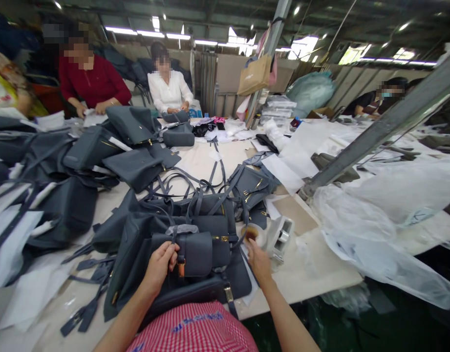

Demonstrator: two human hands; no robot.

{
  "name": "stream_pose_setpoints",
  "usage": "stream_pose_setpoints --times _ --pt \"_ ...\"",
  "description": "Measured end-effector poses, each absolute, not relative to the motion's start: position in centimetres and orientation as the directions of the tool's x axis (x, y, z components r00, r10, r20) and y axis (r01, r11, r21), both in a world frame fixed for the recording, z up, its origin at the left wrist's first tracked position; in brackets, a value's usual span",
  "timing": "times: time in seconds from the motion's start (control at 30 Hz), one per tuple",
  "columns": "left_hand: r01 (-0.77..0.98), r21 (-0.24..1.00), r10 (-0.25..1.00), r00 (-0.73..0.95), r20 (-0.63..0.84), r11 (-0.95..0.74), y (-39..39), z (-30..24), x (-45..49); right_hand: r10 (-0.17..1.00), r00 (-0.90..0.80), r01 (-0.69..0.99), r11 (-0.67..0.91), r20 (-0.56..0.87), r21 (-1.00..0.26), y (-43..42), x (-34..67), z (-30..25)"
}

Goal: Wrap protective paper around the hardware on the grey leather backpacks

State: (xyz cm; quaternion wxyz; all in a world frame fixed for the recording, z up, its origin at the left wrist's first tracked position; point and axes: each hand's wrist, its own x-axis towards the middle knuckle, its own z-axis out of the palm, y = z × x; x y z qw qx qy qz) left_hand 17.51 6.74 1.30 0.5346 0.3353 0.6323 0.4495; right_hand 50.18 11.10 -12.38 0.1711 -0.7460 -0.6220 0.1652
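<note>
My left hand (pixel 160 264) pinches a narrow strap (pixel 174 233) between thumb and fingers, at the left end of a flap pouch (pixel 197 249). My right hand (pixel 259 259) has its fingers bent toward a cup (pixel 251 231) with something brown in it; from the head view I can't tell whether those fingertips grip anything. The pouch sits between my hands, on top of a dark bag (pixel 129 264) that spreads under and beyond my left hand.

The cup worries me most: it stands right at my right fingertips, so a careless knock could tip it and stain the pouch or the bag. Another strap hangs close beside it, and a tug there could dip leather in the brown stuff. If my left pinch loosens, the strap could slip away.

Counting, I have one pouch between my hands, one cup at my right fingertips and one metal holder (pixel 281 235) just past it. More than six dark bags are heaped from my left hand outward. Ahead of my hands, two people face me across the table (pixel 298 286); beyond my right hand I count two posts, one upright, one slanting, and one paper bag (pixel 254 75) hanging.
</note>
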Motion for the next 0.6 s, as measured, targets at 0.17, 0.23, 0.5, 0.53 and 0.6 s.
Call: stream_pose_setpoints --times 0.17,0.23,0.5,0.53,0.6 --pt "-0.045 0.927 0.907 -0.196 -0.374 0.372 6.7 0.7 17.2 0.979 0.195 0.842 -0.132 0.067 -0.523 5.7 50.4 -13.1" --pt "-0.033 0.932 0.912 -0.194 -0.360 0.361 6.9 0.3 17.1 0.978 0.201 0.826 -0.136 0.061 -0.548 4.1 49.7 -13.5" --pt "-0.010 0.938 0.920 -0.188 -0.343 0.348 7.6 0.1 17.2 0.962 0.263 0.682 -0.137 0.066 -0.718 3.4 44.7 -15.6" --pt "-0.014 0.938 0.921 -0.189 -0.342 0.346 7.6 0.2 17.2 0.950 0.307 0.664 -0.169 0.060 -0.728 3.4 44.9 -15.9" --pt "-0.028 0.938 0.920 -0.189 -0.343 0.345 7.5 0.4 17.2 0.921 0.386 0.630 -0.231 0.041 -0.742 3.1 46.0 -16.3"
